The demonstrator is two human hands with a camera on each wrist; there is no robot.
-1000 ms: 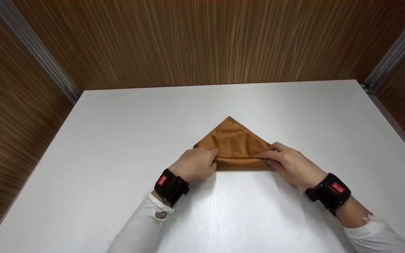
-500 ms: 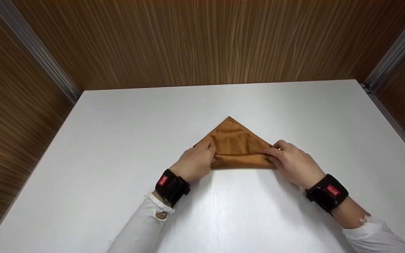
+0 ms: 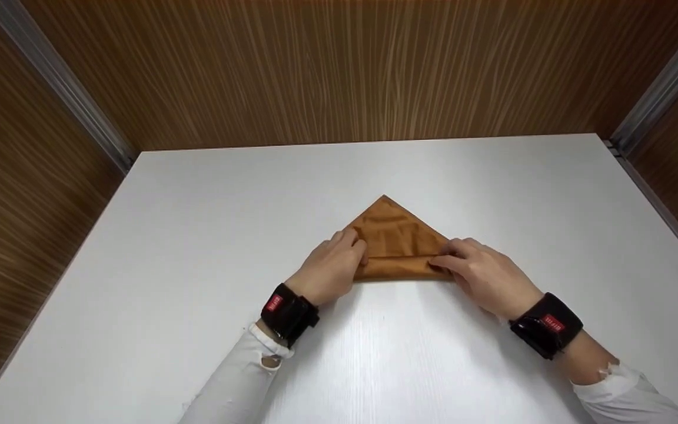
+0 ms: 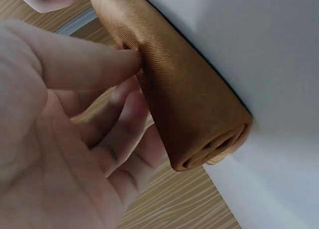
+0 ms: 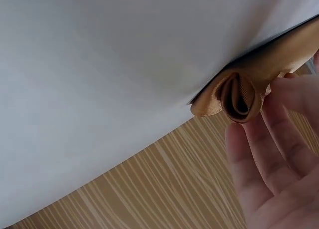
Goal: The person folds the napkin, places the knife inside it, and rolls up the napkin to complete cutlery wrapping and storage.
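Spanning most of the head view, white table (image 3: 198, 247) has wood-grain walls (image 3: 339, 65) tight on its far, left and right edges; bare surface on every side of the work. Brown cloth (image 3: 395, 235) lies near table centre, well apart from all edges (apex points at the far wall), its near edge rolled into a tube. Left hand (image 3: 330, 271) grips the roll's left end, thumb on top, fingers (image 4: 124, 124) curled against it. Right hand (image 3: 486, 274) grips the right end, fingers (image 5: 259, 154) wrapped beside the spiral end of the roll. Black wrist bands (image 3: 287, 312) on both arms, white sleeves (image 3: 233, 383) behind them.
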